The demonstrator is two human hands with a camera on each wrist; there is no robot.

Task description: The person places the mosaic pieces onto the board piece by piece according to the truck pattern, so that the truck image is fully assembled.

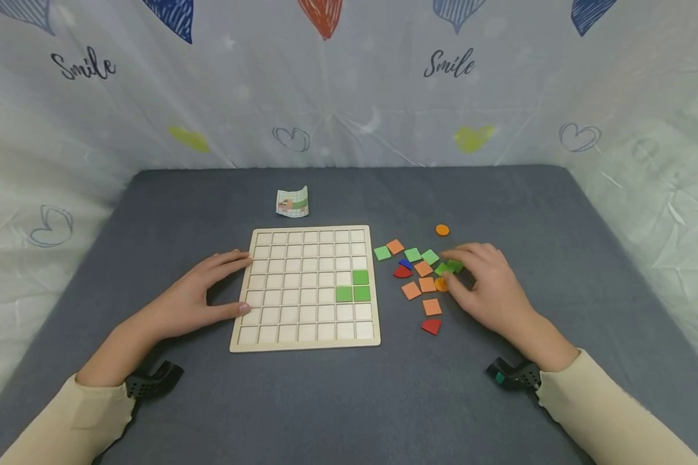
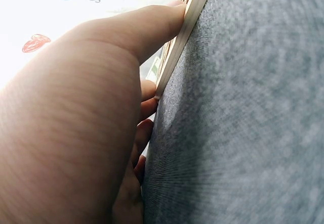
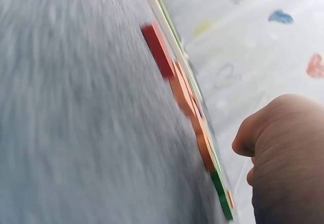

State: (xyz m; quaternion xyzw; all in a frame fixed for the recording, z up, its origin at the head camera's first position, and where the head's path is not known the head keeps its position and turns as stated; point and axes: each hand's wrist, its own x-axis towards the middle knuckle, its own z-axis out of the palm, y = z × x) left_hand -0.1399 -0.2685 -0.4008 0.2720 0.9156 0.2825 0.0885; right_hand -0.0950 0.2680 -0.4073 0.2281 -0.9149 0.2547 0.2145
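A pale wooden grid board (image 1: 302, 349) lies on the dark cloth. Three green squares (image 1: 360, 293) fill cells near its right edge. My left hand (image 1: 203, 290) rests on the board's left edge, thumb and fingers extended and spread apart. In the left wrist view the thumb (image 2: 157, 24) touches the board's rim. My right hand (image 1: 488, 278) is over the right end of a loose group of pieces, thumb and index finger apart beside green squares (image 1: 442, 270) and an orange round piece (image 1: 441, 285). In the right wrist view that hand (image 3: 288, 143) appears above the pieces; its fingertips are partly hidden.
Orange squares (image 1: 427, 285), light green squares (image 1: 382, 253), red pieces (image 1: 432, 326) and a blue piece (image 1: 405, 264) lie right of the board. Another orange disc (image 1: 442, 230) sits farther back. A small printed card (image 1: 293, 202) stands behind the board. A patterned curtain (image 1: 372, 84) surrounds the table.
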